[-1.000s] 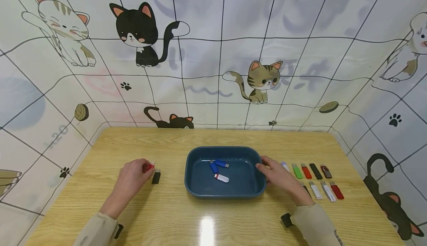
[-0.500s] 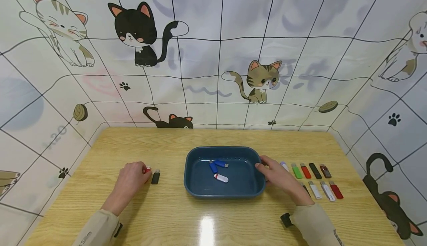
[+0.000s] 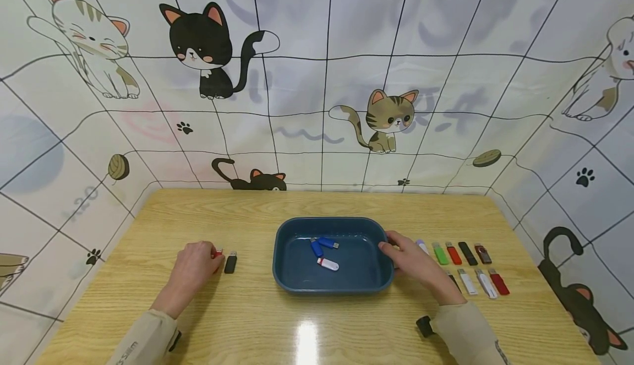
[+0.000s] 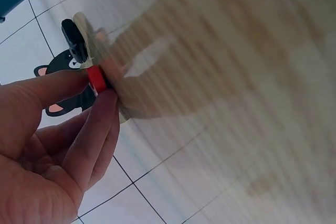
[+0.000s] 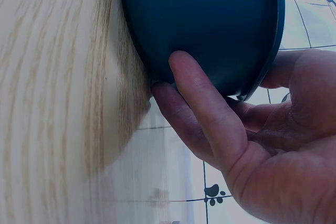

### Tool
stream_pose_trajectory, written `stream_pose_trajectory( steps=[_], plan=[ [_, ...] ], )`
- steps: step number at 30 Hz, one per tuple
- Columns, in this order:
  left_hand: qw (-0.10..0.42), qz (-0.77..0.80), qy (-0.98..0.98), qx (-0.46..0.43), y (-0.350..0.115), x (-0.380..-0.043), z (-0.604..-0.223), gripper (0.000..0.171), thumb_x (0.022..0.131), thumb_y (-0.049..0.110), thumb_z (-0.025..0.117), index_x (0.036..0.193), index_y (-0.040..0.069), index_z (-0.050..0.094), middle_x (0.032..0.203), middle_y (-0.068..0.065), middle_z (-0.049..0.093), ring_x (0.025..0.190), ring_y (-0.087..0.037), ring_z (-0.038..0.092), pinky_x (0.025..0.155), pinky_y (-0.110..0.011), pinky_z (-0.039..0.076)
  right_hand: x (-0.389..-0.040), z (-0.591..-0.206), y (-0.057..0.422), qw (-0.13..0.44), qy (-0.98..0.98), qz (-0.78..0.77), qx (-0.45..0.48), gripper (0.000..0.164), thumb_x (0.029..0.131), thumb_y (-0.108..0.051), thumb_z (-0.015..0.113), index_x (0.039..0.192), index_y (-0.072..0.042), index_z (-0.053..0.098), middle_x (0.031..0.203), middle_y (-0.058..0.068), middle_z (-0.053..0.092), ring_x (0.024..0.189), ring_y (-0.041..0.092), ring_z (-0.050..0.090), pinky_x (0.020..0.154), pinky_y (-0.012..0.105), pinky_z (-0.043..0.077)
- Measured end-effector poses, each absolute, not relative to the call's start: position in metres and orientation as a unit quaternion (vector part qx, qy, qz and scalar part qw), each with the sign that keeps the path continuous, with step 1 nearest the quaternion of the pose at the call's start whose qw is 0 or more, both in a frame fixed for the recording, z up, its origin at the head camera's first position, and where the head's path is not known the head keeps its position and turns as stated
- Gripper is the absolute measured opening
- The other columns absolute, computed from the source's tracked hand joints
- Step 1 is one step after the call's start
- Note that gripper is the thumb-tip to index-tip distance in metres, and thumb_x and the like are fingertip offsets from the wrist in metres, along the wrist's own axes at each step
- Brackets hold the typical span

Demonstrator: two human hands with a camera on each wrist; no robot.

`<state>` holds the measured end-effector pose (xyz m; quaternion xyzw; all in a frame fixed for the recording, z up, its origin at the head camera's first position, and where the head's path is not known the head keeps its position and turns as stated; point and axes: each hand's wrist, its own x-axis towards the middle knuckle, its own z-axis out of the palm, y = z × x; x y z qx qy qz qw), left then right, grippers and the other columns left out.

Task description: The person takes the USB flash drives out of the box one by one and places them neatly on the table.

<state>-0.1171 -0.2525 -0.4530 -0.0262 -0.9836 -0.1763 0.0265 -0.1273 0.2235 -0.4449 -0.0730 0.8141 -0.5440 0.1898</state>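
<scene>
My left hand (image 3: 194, 265) pinches a red USB stick (image 4: 97, 80) between thumb and fingertips, low over the left part of the table. Just to its right a black USB stick (image 3: 230, 262) lies with its metal plug pointing away. Most of the red stick is hidden by the fingers in the head view. At the right end of a dark blue tray (image 3: 331, 291), my right hand (image 3: 415, 261) holds the wall, its thumb at the rim and fingers against the outside. Inside the tray lie two blue USB sticks (image 3: 328, 242) and a white one with a red end (image 3: 328, 264).
Several USB sticks stand in two rows right of the tray, among them a green one (image 3: 440, 254) and a dark red one (image 3: 499, 282). My right forearm and hand partly cover the nearest ones. A cat-print cloth (image 3: 302, 134) rises behind the wooden table (image 3: 238, 211).
My left hand has moved slightly left and down with the red USB stick, away from the black one, then nearly stopped. The right hand and tray have stayed put.
</scene>
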Motion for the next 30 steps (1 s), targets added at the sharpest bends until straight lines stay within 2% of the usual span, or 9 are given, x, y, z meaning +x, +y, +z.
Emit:
stream_pose_trajectory(
  steps=[14, 17, 19, 21, 24, 30],
  plan=[
    [0.024, -0.179, -0.983, -0.029, -0.252, -0.117, -0.451, 0.045, 0.095, 0.009, 0.068, 0.055, 0.011, 0.049, 0.052, 0.002, 0.041, 0.048, -0.012, 0.037, 0.045, -0.024, 0.031, -0.128, -0.444, 0.223, 0.188, 0.817, -0.539, -0.074, 0.051, 0.111, -0.021, 0.048, 0.152, 0.008, 0.036, 0.145, 0.034, 0.047, 0.115, 0.04, 0.065, 0.078, 0.046, 0.064],
    [0.056, -0.168, -0.983, -0.04, -0.251, -0.116, -0.447, 0.032, 0.093, 0.009, 0.07, 0.065, -0.001, 0.06, 0.061, -0.009, 0.055, 0.054, -0.02, 0.052, 0.046, -0.032, 0.045, -0.128, -0.444, 0.222, 0.184, 0.823, -0.532, -0.074, 0.051, 0.111, -0.021, 0.048, 0.152, 0.008, 0.037, 0.145, 0.033, 0.048, 0.116, 0.04, 0.064, 0.078, 0.046, 0.064],
    [0.083, -0.161, -0.982, -0.049, -0.248, -0.115, -0.443, 0.022, 0.092, 0.009, 0.072, 0.081, -0.01, 0.068, 0.075, -0.019, 0.064, 0.064, -0.03, 0.062, 0.053, -0.042, 0.055, -0.128, -0.444, 0.222, 0.182, 0.825, -0.53, -0.073, 0.05, 0.111, -0.021, 0.048, 0.152, 0.008, 0.037, 0.145, 0.034, 0.048, 0.117, 0.04, 0.064, 0.077, 0.046, 0.064],
    [0.113, -0.155, -0.98, -0.061, -0.243, -0.115, -0.437, 0.024, 0.09, 0.009, 0.075, 0.097, -0.014, 0.07, 0.089, -0.025, 0.068, 0.076, -0.037, 0.068, 0.061, -0.05, 0.059, -0.128, -0.443, 0.222, 0.18, 0.827, -0.528, -0.072, 0.05, 0.111, -0.02, 0.047, 0.152, 0.007, 0.037, 0.145, 0.034, 0.047, 0.117, 0.04, 0.064, 0.078, 0.045, 0.064],
    [0.139, -0.153, -0.976, -0.074, -0.231, -0.116, -0.424, 0.027, 0.091, 0.009, 0.076, 0.107, -0.013, 0.07, 0.095, -0.025, 0.069, 0.081, -0.038, 0.069, 0.064, -0.051, 0.06, -0.127, -0.443, 0.222, 0.18, 0.827, -0.528, -0.071, 0.05, 0.111, -0.02, 0.047, 0.152, 0.007, 0.037, 0.145, 0.034, 0.047, 0.117, 0.041, 0.064, 0.078, 0.046, 0.064],
    [0.176, -0.155, -0.966, -0.111, -0.196, -0.12, -0.402, 0.023, 0.091, 0.009, 0.078, 0.106, -0.007, 0.072, 0.094, -0.019, 0.07, 0.081, -0.032, 0.07, 0.064, -0.047, 0.06, -0.127, -0.443, 0.222, 0.18, 0.827, -0.528, -0.068, 0.049, 0.111, -0.02, 0.047, 0.151, 0.007, 0.038, 0.144, 0.033, 0.048, 0.117, 0.041, 0.063, 0.079, 0.046, 0.064]
  ],
)
